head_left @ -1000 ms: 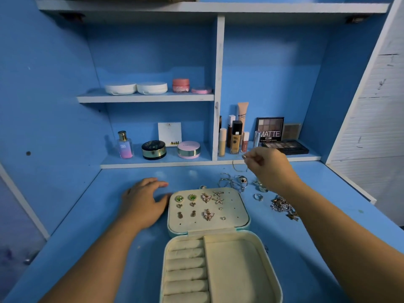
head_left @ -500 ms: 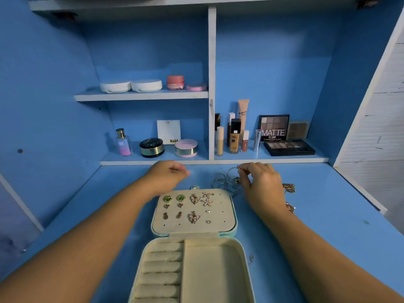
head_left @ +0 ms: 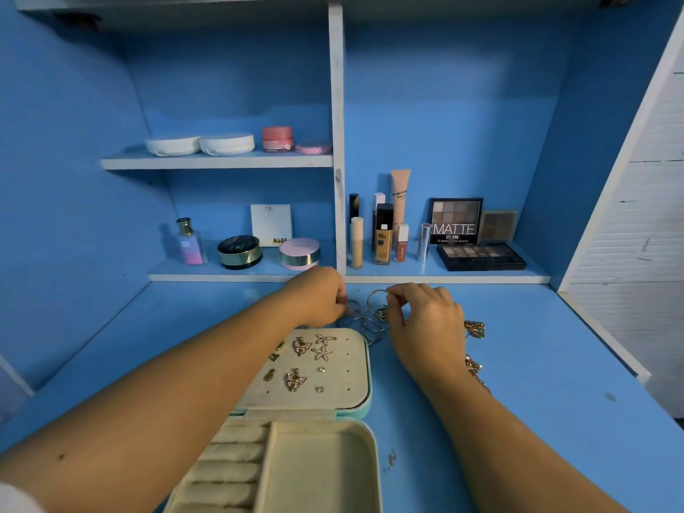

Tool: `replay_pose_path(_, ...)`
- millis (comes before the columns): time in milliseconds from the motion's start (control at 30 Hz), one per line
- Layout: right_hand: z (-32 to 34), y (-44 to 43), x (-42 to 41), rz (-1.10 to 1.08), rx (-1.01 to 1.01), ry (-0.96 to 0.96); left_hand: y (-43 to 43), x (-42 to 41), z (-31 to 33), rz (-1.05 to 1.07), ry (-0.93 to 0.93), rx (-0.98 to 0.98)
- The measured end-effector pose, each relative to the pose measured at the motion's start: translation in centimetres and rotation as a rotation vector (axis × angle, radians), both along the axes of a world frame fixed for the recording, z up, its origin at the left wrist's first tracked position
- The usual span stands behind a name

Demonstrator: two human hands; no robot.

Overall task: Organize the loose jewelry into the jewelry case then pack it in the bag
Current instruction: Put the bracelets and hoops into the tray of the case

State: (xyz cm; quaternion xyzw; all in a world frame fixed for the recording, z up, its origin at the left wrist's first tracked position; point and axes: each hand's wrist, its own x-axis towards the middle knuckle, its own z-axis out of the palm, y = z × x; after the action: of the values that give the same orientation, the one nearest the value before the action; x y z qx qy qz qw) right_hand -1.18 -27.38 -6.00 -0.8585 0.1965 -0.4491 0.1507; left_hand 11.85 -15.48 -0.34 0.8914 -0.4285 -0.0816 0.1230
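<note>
Well, the left hand [head_left: 320,296] reaches across the open jewelry case [head_left: 325,472] towards the back of the blue worktop [head_left: 536,383]. Its fingers are curled down at the edge of a tangle of silver hoops [head_left: 364,322]; whether it actually grips one, I cannot tell from where I stand. The case lies flat open near the front, its lid panel studded with butterfly and starfish earrings [head_left: 301,346]. The tangle sits just beyond the lid's far right corner. The right hand [head_left: 429,320] pinches one thin hoop [head_left: 375,293] between thumb and forefinger, holding it just above the pile. Gold chains [head_left: 475,328] lie on the worktop, partly hidden behind that wrist.
</note>
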Motion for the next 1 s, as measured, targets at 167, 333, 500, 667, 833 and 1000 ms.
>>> replay_pose_path(167, -0.1, 0.0, 0.1, -0.016, 0.005, 0.024, 0.2, 0.0, -0.4, -0.029, -0.040, -0.018)
replay_pose_path(333, 0.1, 0.1, 0.0, -0.023, 0.011, 0.023, 1.2, -0.2, 0.2, 0.022, 0.014, -0.278)
replay_pose_path(500, 0.3, 0.0, -0.2, -0.011, 0.020, 0.003, 3.3, -1.4, 0.6, 0.088, -0.047, -0.456)
replay_pose_path(667, 0.5, 0.2, -0.3, 0.111, 0.015, -0.001, 7.9, -4.6, 1.4, 0.087, 0.015, -0.503)
replay_pose_path(833, 1.2, 1.2, -1.0, 0.238, -0.016, -0.042, 13.2, -10.6, 1.9, -0.062, 0.084, -0.246)
replay_pose_path(1000, 1.9, 2.8, -1.9, 0.345, -0.029, -0.043, 14.8, -13.0, 0.8, -0.120, -0.043, -0.121)
